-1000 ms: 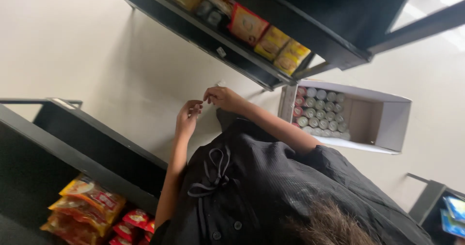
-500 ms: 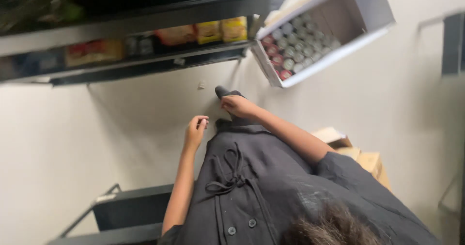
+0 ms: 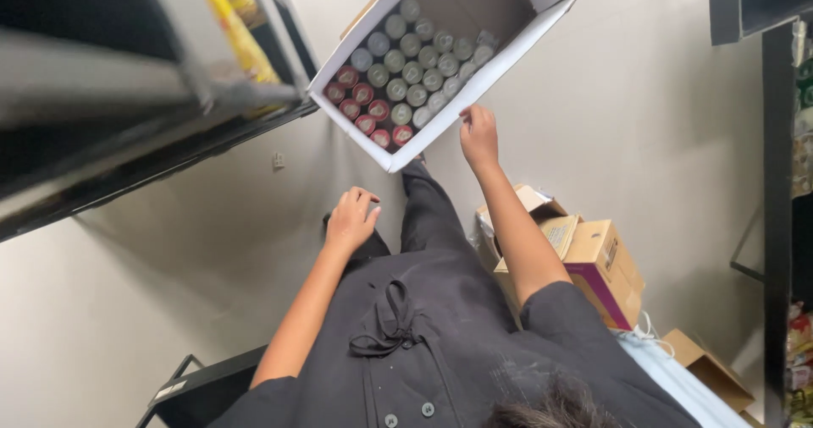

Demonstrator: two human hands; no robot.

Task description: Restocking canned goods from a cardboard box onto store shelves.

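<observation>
The pale floor [image 3: 660, 115] fills most of the frame, and you are looking straight down your own dark buttoned jacket [image 3: 423, 343] onto it. A dark metal shelf rack [image 3: 110, 98] crosses the upper left with yellow packets on it; another rack [image 3: 783, 225] runs down the right edge. At the top centre lies the white cardboard box [image 3: 508, 51], open, set at a slant, its left half packed with upright cans [image 3: 406, 72] – silver-topped ones in the middle, red-topped ones at the lower left corner. The right half of the box is bare.

Lower right of centre sits a small heap of brown cartons [image 3: 593, 259], one with a purple side, just beside your right forearm.

Your right hand [image 3: 479, 136] is at the box's lower long wall, fingers loosely spread, touching or just short of the rim – you cannot tell which from here, and it grips nothing. Your left hand [image 3: 351, 218] hangs below the box's lower left corner, near it but apart, fingers curled in loosely and empty. The two hands are well apart, the box above and between them.

Half a second ago the box was off in the upper right of the frame and both hands were well short of it; now it sits central and your right hand has reached its wall.
</observation>
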